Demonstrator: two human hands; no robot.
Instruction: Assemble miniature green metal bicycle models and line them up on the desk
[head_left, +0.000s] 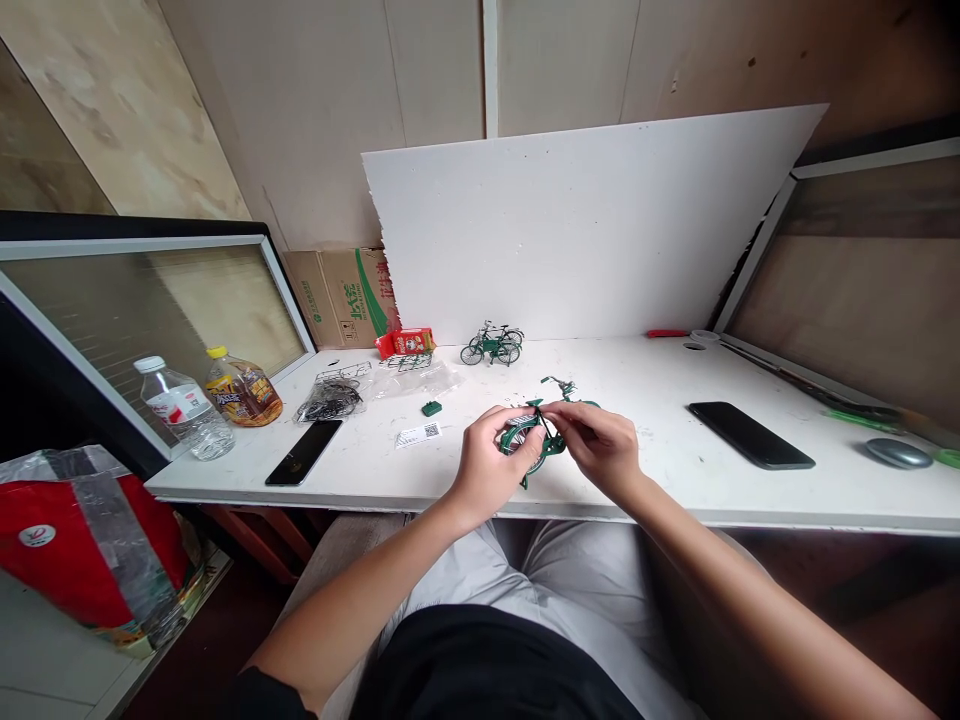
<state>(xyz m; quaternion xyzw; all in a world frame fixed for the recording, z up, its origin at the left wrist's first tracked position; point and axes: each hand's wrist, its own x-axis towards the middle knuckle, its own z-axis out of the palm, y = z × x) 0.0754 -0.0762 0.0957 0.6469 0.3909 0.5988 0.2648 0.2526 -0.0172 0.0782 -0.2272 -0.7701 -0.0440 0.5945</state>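
A small green model bicycle [556,443] is held upright between my two hands at the front of the white table. My left hand [491,450] grips its near wheel, with the thumb across the spokes and the fingers behind. The fingertips of my right hand [600,440] are pinched together near the seat and frame. The handlebars [559,385] stick up beyond my fingers. A small green plastic piece [432,408] and a white label with a printed code [418,435] lie to the left of my hands.
Finished-looking model bicycles [492,343] stand near the white board [592,220]. A bag of black parts [330,398], a red box [409,342], a water bottle [180,408] and a drink bottle [244,390] are on the left. One phone [304,453] lies left, another phone [750,435] right, near a mouse [898,453].
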